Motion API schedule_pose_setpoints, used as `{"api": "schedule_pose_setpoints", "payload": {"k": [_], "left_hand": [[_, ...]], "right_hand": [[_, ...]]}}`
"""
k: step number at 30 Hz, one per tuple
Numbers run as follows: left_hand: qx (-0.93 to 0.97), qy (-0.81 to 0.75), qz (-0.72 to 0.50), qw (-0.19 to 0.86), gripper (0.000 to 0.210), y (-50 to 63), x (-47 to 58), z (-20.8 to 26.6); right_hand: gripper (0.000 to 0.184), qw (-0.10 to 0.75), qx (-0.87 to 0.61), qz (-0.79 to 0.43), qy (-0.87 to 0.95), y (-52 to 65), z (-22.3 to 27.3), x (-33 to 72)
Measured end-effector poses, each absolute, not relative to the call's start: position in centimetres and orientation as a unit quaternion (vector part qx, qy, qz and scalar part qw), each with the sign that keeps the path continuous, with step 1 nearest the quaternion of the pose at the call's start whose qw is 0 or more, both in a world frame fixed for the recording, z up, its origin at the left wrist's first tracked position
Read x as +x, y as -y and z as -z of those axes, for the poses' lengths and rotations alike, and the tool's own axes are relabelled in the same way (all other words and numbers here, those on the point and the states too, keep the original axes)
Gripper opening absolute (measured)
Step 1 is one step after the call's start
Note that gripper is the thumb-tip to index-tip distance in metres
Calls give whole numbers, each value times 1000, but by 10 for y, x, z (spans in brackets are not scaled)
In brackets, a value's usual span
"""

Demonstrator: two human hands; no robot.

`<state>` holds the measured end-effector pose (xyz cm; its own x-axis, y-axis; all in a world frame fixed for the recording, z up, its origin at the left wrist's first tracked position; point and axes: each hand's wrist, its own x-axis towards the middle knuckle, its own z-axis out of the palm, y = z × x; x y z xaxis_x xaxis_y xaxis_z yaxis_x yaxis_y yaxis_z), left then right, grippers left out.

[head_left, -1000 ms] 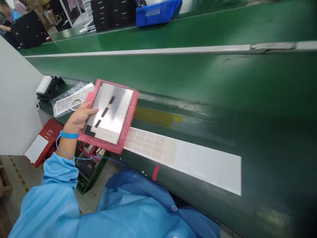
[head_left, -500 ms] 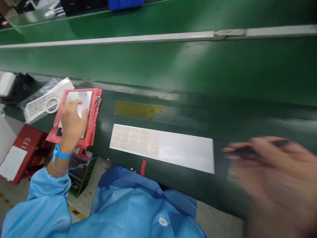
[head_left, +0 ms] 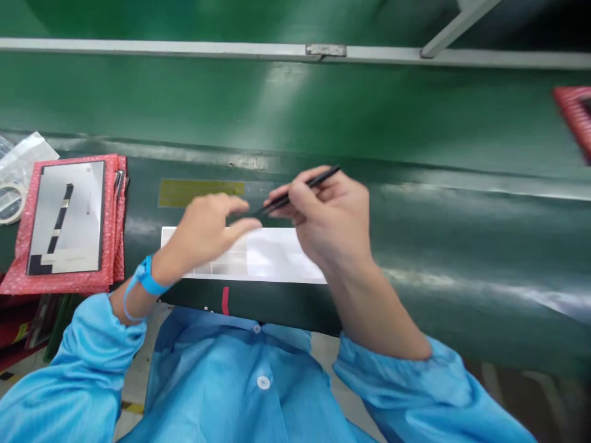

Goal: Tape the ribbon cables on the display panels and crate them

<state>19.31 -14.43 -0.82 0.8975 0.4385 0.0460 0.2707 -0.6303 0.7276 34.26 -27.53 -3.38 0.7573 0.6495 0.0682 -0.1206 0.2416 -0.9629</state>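
Note:
My right hand (head_left: 330, 212) grips slim black tweezers (head_left: 300, 189) like a pen, their tips pointing left. Close to those tips, my left hand (head_left: 203, 231) has thumb and index finger apart, with nothing visible between them; the tip area is slightly blurred. Under both hands lies a white label sheet (head_left: 281, 249), its left part marked in a grid and partly hidden by the left hand. Left of my hands, a flat grey panel (head_left: 76, 203) with a black and silver strip rests on a stack of pink bubble-wrap bags (head_left: 113, 246).
A yellow-olive tape strip (head_left: 184, 194) lies behind the sheet. A tape roll (head_left: 12, 203) and plastic bag sit at the far left. A red tape mark (head_left: 225, 301) is at the green bench's front edge. Another pink wrapped item (head_left: 575, 117) shows at the far right.
My left hand has left the panel on the pink stack and moved right, over the sheet. My right hand has come left with the tweezers. The view has shifted to the right.

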Motion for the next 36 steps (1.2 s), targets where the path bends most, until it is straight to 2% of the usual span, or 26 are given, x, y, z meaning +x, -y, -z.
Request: {"api": "schedule_pose_setpoints", "payload": {"k": [3,6,12,20,31,36], "left_hand": [[932,-232,-137,244,30,115,215,32],[948,-228,-109,193,30,104,222,51],[948,-212,-117,206,37,108,216,58],[952,-205,-107,201,32,110,219,57],[948,-209,-101,217,30,110,220,57],[949,-205,-107,215,32,108,219,59]], "right_hand": [[38,747,-583,-212,240,240,56,378],[43,729,-596,-234,242,217,77,393],[37,718,-609,-216,257,219,85,390],[30,701,-630,-221,253,222,80,389],[37,676,-643,-243,264,217,85,398],[38,701,-622,-241,252,216,84,394]]}}
